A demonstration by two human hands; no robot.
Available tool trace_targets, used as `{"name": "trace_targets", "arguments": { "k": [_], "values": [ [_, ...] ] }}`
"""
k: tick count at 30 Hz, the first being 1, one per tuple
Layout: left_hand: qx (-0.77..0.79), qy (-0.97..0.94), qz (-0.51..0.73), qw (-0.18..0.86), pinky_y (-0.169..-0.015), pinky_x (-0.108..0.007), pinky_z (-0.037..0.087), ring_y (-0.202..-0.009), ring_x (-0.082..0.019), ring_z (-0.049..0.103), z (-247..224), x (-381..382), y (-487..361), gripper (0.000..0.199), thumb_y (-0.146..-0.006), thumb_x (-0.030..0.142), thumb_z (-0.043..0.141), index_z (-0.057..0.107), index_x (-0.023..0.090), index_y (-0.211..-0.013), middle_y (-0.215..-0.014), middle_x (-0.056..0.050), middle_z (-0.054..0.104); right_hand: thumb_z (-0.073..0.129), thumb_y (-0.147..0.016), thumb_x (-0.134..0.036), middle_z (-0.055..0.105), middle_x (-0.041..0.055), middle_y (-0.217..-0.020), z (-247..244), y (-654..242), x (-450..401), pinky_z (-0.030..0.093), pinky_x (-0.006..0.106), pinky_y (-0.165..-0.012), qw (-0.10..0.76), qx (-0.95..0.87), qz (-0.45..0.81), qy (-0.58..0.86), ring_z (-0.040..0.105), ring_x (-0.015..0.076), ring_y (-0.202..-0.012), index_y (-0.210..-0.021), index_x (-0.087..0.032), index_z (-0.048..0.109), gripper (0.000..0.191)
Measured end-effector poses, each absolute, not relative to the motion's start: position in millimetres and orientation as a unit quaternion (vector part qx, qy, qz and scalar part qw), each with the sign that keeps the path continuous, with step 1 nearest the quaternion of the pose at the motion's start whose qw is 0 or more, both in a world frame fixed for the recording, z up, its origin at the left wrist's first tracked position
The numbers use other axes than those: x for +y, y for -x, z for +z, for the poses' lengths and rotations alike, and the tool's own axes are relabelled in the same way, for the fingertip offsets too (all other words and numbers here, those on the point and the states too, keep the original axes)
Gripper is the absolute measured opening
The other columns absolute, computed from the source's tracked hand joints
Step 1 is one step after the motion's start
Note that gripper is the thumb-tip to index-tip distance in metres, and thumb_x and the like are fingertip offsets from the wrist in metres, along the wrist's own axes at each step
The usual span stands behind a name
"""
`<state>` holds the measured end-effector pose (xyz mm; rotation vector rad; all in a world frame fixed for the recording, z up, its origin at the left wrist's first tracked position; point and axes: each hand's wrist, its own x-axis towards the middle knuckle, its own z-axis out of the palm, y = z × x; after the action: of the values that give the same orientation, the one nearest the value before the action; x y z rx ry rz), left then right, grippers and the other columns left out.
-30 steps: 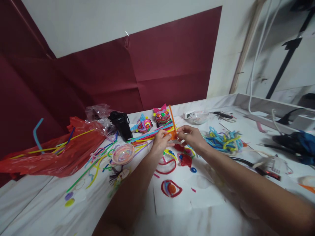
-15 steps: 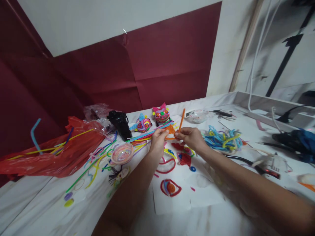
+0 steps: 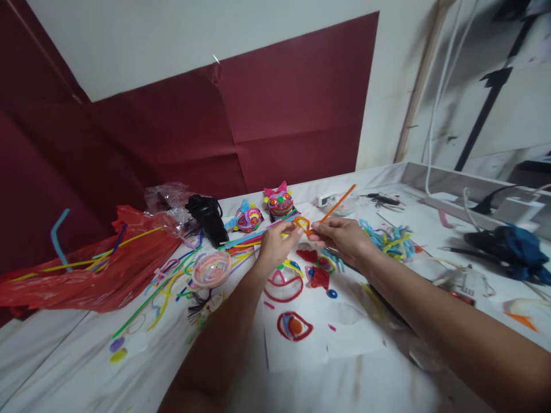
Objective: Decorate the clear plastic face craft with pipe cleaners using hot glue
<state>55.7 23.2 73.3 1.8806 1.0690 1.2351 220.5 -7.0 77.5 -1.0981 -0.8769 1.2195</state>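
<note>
An orange pipe cleaner (image 3: 340,202) is bent into a small loop at its left end, and its straight end points up to the right. My left hand (image 3: 278,244) pinches the loop from the left. From the right, my right hand (image 3: 338,234) grips the same pipe cleaner at the base of the straight part. Below both hands lies a white paper sheet (image 3: 301,358). It bears a red-outlined eye shape with an orange centre (image 3: 295,326), a red curved outline (image 3: 284,289), red pieces (image 3: 318,277) and a small blue coil (image 3: 332,293).
Behind the hands stand two colourful animal heads (image 3: 279,201) (image 3: 248,217). A black case (image 3: 208,221), a pink coiled bowl (image 3: 211,269) and a red plastic bag (image 3: 142,252) are left. Blue and yellow pipe cleaners (image 3: 394,241) and a dark blue cloth bundle (image 3: 512,246) lie right.
The straight end of the orange pipe cleaner has tilted further to the right. Its loop now shows more openly between my fingers. The view has shifted slightly.
</note>
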Motion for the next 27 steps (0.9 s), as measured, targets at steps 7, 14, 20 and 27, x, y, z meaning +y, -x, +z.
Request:
{"name": "trace_targets", "arguments": {
  "k": [7, 14, 20, 27],
  "values": [
    [0.407, -0.674, 0.483, 0.384, -0.057, -0.023, 0.049, -0.058, -0.014, 0.062, 83.7, 1.9, -67.4, 0.021, -0.076, 0.032, 0.065, 0.067, 0.016, -0.061, -0.06, -0.001, 0.067, 0.08, -0.067, -0.017, 0.07, 0.0038, -0.062, 89.1, -214.8, -28.4, 0.056, 0.015, -0.048, 0.584, -0.385, 0.566, 0.437, 0.068, 0.0124, -0.058, -0.06, -0.015, 0.066, 0.016],
    [0.401, -0.624, 0.463, 0.486, -0.051, -0.021, 0.051, -0.056, -0.013, 0.064, 87.7, -7.6, -63.1, 0.026, -0.071, 0.039, 0.072, 0.065, 0.014, -0.064, -0.064, -0.003, 0.069, 0.085, -0.055, -0.014, 0.069, 0.0011, -0.061, 92.4, -210.2, -37.3, 0.057, 0.019, -0.051, 0.595, -0.384, 0.573, 0.412, 0.068, 0.0132, -0.057, -0.068, -0.017, 0.067, 0.022],
    [0.385, -0.597, 0.432, 0.555, -0.054, -0.023, 0.052, -0.054, -0.013, 0.066, 89.8, -15.6, -57.1, 0.029, -0.071, 0.039, 0.074, 0.062, 0.012, -0.069, -0.067, -0.005, 0.069, 0.089, -0.047, -0.03, 0.068, 0.0005, -0.06, 84.0, -205.6, -37.7, 0.049, 0.02, -0.041, 0.608, -0.418, 0.534, 0.413, 0.062, 0.0123, -0.052, -0.067, -0.016, 0.067, 0.033],
    [0.353, -0.599, 0.421, 0.583, -0.056, -0.022, 0.051, -0.053, -0.011, 0.063, 87.6, -19.6, -52.8, 0.03, -0.071, 0.04, 0.075, 0.062, 0.012, -0.072, -0.061, -0.002, 0.065, 0.088, -0.046, -0.037, 0.069, 0.0014, -0.066, 74.1, -205.5, -37.1, 0.041, 0.021, -0.041, 0.626, -0.432, 0.506, 0.406, 0.058, 0.0116, -0.053, -0.07, -0.017, 0.068, 0.037]
  ]
}}
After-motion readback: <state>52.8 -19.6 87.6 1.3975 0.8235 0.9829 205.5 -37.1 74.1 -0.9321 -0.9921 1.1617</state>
